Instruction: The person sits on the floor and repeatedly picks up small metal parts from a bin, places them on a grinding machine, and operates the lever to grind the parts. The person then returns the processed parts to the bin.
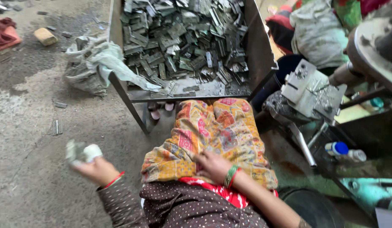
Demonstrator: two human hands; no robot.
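Brown dotted sleeves come in from the bottom edge, and both hands lie close to the person's lap. The left hand (96, 169), with a red band at the wrist, has its grip closed on a crumpled wad of pale cloth (82, 153), held out over the concrete floor (27, 126) to the left of the knees. The wad is blurred, so its make-up is hard to tell. The right hand (213, 165), wearing green and red bangles, rests flat with fingers spread on a patterned yellow and orange cloth (212, 135) that covers the lap; its grip is loose and holds nothing.

Just beyond the knees stands a metal tray (257, 50) on legs, heaped with small grey metal pieces (183, 38). A dirty grey sack (92, 63) hangs over its left corner. To the right sits a grey press machine (309, 90), and below it a small bottle with a blue cap (343, 150) lies on its side.
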